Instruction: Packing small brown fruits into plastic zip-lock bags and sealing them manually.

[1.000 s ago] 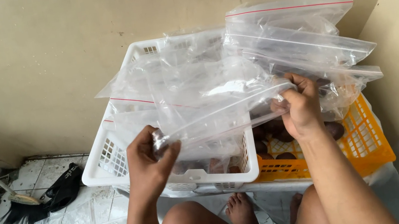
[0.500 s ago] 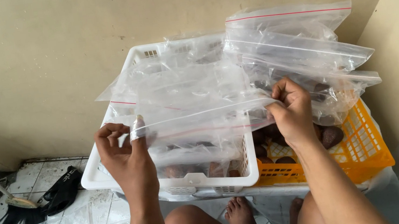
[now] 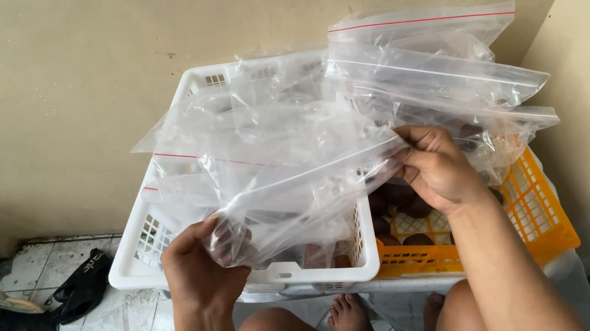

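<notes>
Hands both on one clear zip bag, held over the white basket. Left hand grips the bag's lower left corner, fingers closed on the plastic, thumb tip hidden behind the film. Right hand pinches the bag's right edge near the seal strip, fingers together on it. More clear bags are piled loosely across both baskets, some with a red line along the top; layers overlap so edges are hard to separate. Orange basket sits just right of the white one, touching it, mostly covered by bags and the right forearm. Dark round items show inside it, kind unclear through the plastic. Knees and a foot are visible below. Broom lies on the tiled floor at left, handle cut off by the frame, with a black glove-like thing beside it. Wall behind is beige.
</notes>
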